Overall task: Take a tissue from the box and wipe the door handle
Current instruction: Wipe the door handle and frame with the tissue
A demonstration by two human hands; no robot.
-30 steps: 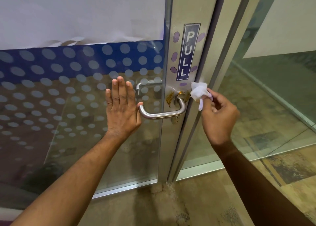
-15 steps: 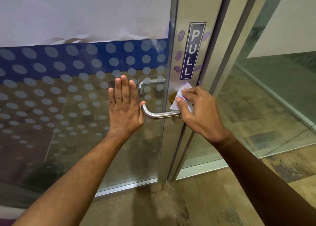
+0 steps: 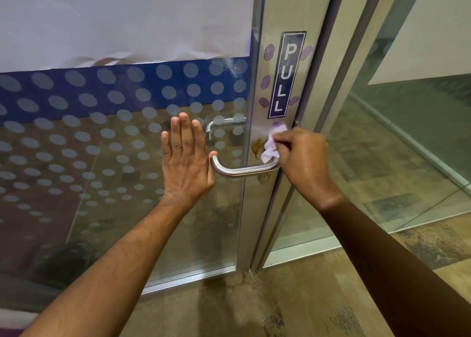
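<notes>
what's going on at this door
A person is cleaning around a door handle. The right hand pinches a crumpled tissue against the metal frame just above the handle's base, beside a brown smear. The left hand lies flat on the glass door, bracing it.

L hand (image 3: 184, 162) flat, fingers straight; R hand (image 3: 302, 162) curled, pinching.

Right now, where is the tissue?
The tissue is pinched in the right hand, pressed on the door frame just above the handle's right end, below the PULL sign and beside a brown stain.
</notes>
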